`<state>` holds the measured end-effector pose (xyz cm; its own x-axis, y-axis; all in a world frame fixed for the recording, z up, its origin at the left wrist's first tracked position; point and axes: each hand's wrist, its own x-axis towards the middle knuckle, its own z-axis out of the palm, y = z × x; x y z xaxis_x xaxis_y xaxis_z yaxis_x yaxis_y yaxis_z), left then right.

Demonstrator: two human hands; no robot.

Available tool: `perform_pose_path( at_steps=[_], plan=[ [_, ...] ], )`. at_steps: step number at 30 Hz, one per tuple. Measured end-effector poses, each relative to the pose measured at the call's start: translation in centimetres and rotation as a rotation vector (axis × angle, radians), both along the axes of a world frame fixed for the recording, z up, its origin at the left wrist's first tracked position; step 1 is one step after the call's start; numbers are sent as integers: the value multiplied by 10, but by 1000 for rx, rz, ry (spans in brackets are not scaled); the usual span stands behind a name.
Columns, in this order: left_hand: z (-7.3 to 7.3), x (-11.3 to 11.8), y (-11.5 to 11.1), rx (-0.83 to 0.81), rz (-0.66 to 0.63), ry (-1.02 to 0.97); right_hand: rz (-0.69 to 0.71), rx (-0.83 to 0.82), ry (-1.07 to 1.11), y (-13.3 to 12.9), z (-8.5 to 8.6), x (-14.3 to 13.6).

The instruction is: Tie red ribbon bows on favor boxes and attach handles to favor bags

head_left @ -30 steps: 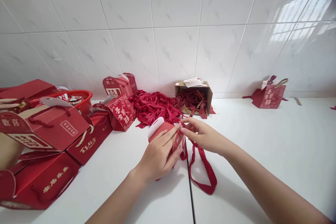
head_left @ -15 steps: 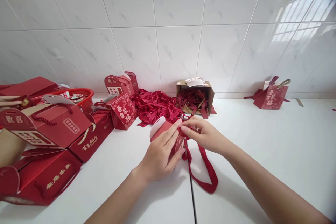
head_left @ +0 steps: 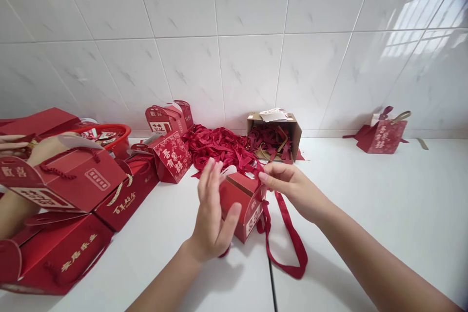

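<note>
A small red gift box point(head_left: 237, 200) with a flap top stands on the white table between my hands. My left hand point(head_left: 214, 212) is beside its left side, fingers stretched and thumb apart; whether the palm touches the box I cannot tell. At the box's upper right corner, my right hand point(head_left: 288, 183) pinches a red ribbon point(head_left: 296, 253) between thumb and fingertips. The ribbon's long loop hangs down the right side and lies on the table. Another bit of ribbon shows under my left hand.
Behind the box lie a heap of red ribbons point(head_left: 219, 148) and a tipped cardboard box point(head_left: 294, 139) of ribbon pieces. Red gift boxes point(head_left: 62, 248) and a red basket point(head_left: 122, 141) crowd the left, where another person's hand point(head_left: 14, 144) reaches in. One small box point(head_left: 383, 136) stands far right.
My left hand has lifted off the box top and moved left, its fingers now upright, uncovering the box. My right hand keeps its pinch and has shifted slightly right.
</note>
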<state>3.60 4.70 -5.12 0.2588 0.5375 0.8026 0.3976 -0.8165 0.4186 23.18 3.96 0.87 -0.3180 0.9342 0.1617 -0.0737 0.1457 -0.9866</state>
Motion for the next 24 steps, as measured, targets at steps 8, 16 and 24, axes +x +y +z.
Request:
perform_pose_path(
  at_steps=[8, 16, 24],
  plan=[
    [-4, 2, 12, -400, 193, -298, -156, 108, -36, -23, 22, 17],
    [2, 2, 10, -169, 246, 36, 90, 23, -221, -33, 28, 14],
    [6, -2, 4, -84, 99, 181, -83, 8, 91, -10, -5, -10]
  ],
)
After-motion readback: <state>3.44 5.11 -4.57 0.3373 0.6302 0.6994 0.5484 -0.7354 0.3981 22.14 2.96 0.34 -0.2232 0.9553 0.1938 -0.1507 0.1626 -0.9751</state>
